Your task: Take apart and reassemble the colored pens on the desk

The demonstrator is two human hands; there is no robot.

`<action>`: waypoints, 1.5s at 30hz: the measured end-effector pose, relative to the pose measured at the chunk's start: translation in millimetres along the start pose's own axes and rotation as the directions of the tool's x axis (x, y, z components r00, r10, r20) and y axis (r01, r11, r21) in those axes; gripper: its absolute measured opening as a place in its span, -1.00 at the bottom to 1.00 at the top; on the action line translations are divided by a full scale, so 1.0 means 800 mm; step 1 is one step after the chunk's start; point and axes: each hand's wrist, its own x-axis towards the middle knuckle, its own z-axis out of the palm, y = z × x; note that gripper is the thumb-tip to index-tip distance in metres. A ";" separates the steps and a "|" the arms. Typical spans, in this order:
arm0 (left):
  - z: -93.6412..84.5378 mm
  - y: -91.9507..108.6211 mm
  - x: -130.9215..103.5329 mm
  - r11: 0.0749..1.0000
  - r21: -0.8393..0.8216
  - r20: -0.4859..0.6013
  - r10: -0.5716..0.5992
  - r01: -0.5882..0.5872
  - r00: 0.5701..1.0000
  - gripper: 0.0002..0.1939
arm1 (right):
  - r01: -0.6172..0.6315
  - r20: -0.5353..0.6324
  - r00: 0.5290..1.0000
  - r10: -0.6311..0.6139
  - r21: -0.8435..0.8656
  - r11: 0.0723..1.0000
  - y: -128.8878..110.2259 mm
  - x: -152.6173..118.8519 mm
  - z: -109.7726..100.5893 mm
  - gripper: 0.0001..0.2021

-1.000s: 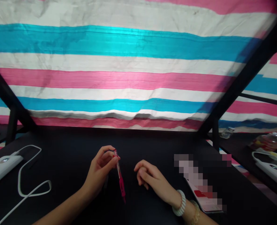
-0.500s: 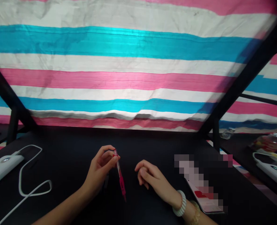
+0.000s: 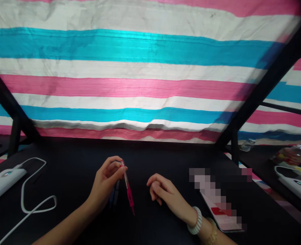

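A pink pen [image 3: 129, 194] with a clear barrel hangs tilted from my left hand [image 3: 106, 180], its top end pinched between thumb and fingers and its tip pointing down toward me. Just behind that hand, partly hidden by it, two dark pens [image 3: 116, 194] lie on the black table [image 3: 71, 160]. To the right, my right hand [image 3: 163, 190] rests on the table with fingers curled loosely together, apart from the pen. Nothing shows in its fingers, though the palm side is hidden. A white coiled band [image 3: 196, 221] circles its wrist.
At the left lies a white power bank [image 3: 6, 183] with a white cable [image 3: 22, 194] looping over the table. A phone [image 3: 225, 217], partly pixelated, lies to the right. Black frame bars [image 3: 244, 105] slant up both sides before a striped sheet [image 3: 140, 85]. Another white device [image 3: 298, 185] sits far right.
My left hand has shifted slightly left and up with the pink pen, uncovering more of the dark pens behind it. My right hand has stayed in place.
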 end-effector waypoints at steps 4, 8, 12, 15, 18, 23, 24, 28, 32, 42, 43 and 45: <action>-0.011 0.008 0.013 0.998 -0.031 -0.135 0.041 -0.045 0.990 -0.66 | 0.001 -0.007 1.000 -0.001 0.006 1.000 0.001 -0.001 0.000 -0.66; -0.018 0.014 0.023 0.995 -0.051 -0.206 0.069 -0.081 0.976 -0.62 | 0.005 -0.016 1.000 -0.005 0.003 1.000 0.003 0.000 -0.001 -0.65; -0.018 0.009 0.026 0.999 -0.026 -0.176 0.037 -0.042 0.984 -0.63 | 0.009 -0.018 1.000 -0.009 -0.005 1.000 0.005 0.001 -0.001 -0.65; -0.019 0.001 0.028 1.000 0.015 -0.130 0.017 -0.015 0.991 -0.61 | 0.012 -0.019 1.000 -0.012 -0.004 1.000 0.007 0.002 -0.002 -0.64; -0.022 -0.008 0.031 0.995 0.090 -0.084 0.051 -0.043 0.995 -0.62 | 0.010 -0.032 0.999 -0.010 0.000 1.000 0.008 0.003 -0.003 -0.63; -0.024 -0.008 0.043 0.837 0.526 0.052 0.146 -0.151 0.988 -0.68 | 0.007 -0.061 0.998 -0.007 0.004 1.000 0.009 0.006 -0.006 -0.62; -0.022 -0.006 0.047 0.785 0.597 0.082 0.149 -0.169 0.985 -0.70 | 0.009 -0.065 0.998 -0.008 0.004 1.000 0.010 0.007 -0.006 -0.62; -0.012 -0.003 0.062 0.627 0.755 0.145 0.127 -0.193 0.981 -0.73 | 0.017 -0.073 0.997 -0.018 -0.005 1.000 0.012 0.009 -0.008 -0.64; -0.004 -0.016 0.074 0.425 0.884 0.175 0.083 -0.194 0.981 -0.78 | 0.020 -0.081 0.996 -0.021 -0.017 1.000 0.016 0.010 -0.009 -0.65; -0.025 -0.012 0.049 0.186 0.913 0.352 0.093 -0.363 0.931 -0.75 | 0.049 -0.089 0.995 -0.051 -0.028 0.998 0.015 0.009 -0.010 -0.68; -0.036 -0.007 0.043 0.182 0.901 0.384 0.087 -0.393 0.919 -0.74 | 0.052 -0.089 0.995 -0.055 -0.034 0.998 0.015 0.009 -0.010 -0.69; -0.061 0.003 0.029 0.182 0.867 0.460 0.061 -0.463 0.886 -0.66 | 0.060 -0.086 0.994 -0.064 -0.047 0.997 0.014 0.007 -0.010 -0.69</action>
